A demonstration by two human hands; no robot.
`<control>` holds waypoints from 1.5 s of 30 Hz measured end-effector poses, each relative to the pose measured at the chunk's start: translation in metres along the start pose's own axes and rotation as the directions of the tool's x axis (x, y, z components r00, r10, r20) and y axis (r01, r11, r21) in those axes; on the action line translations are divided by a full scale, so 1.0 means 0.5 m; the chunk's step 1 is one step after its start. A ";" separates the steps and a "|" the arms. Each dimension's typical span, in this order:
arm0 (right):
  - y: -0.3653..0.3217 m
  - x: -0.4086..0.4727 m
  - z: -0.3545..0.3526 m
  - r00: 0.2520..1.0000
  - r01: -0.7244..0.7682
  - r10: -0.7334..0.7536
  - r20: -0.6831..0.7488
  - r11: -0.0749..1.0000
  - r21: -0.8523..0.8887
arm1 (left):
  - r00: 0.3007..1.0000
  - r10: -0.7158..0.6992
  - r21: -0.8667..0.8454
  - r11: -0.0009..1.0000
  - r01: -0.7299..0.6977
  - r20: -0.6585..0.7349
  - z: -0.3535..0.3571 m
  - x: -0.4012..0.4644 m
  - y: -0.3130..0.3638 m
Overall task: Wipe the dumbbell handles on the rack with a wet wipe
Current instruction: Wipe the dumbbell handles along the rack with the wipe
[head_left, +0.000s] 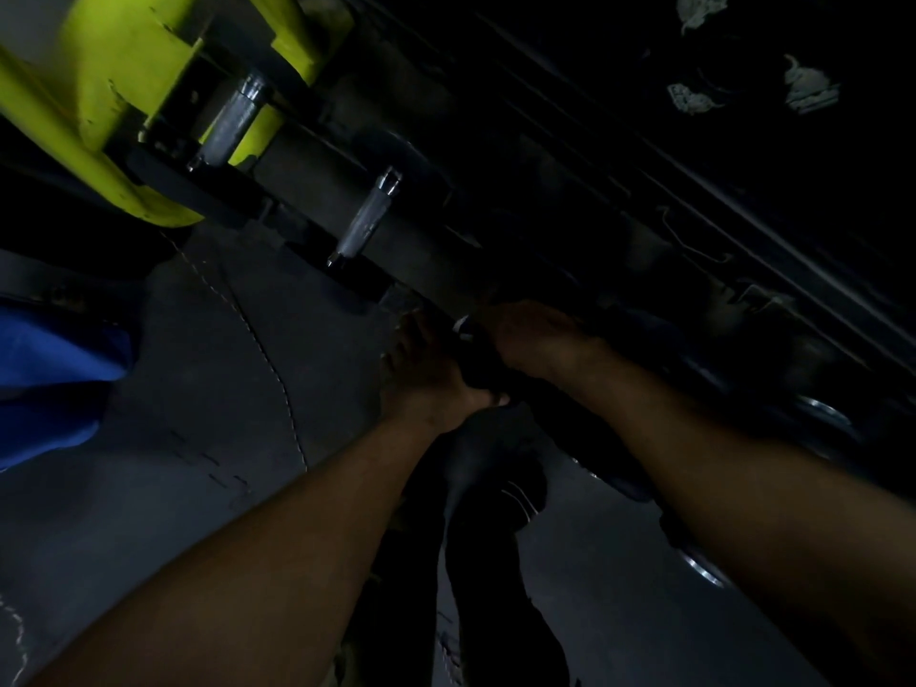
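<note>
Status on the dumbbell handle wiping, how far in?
Done: cannot tell, too dark. In hand: both hands, left hand and right hand, are on a dark dumbbell; a pale scrap, maybe the wipe, shows between them. Left: two bare metal handles further along the yellow rack.

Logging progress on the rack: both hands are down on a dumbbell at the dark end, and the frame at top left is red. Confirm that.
Not quite. The head view shows the frame at top left is yellow-green, not red. Both hands, left hand and right hand, are indeed down on a dumbbell at the dark end.
</note>
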State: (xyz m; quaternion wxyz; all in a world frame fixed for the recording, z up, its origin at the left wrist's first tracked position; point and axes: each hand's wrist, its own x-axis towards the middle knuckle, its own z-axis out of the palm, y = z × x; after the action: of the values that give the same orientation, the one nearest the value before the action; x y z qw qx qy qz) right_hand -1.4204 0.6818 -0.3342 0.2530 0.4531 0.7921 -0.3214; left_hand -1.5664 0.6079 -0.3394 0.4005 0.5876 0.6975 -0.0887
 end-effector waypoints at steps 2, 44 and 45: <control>0.004 -0.020 -0.010 0.999 0.045 -0.045 0.005 0.998 0.052 | 0.999 -0.023 -0.019 1.000 0.023 -0.027 -0.003 -0.003 0.003; 0.225 -0.294 0.240 0.928 0.050 0.141 -0.344 0.870 0.491 | 1.000 0.017 -0.063 0.998 -0.016 0.011 0.270 -0.212 0.266; 0.231 -0.285 0.256 0.942 0.049 0.130 -0.309 0.858 0.511 | 1.000 0.011 -0.061 0.998 -0.012 -0.009 0.279 -0.208 0.266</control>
State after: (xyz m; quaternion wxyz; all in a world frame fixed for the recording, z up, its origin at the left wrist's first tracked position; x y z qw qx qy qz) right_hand -1.2389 0.5521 -0.3529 -0.0070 0.5684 0.6995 -0.4331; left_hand -1.3860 0.4864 -0.3169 0.4156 0.5795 0.6982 -0.0627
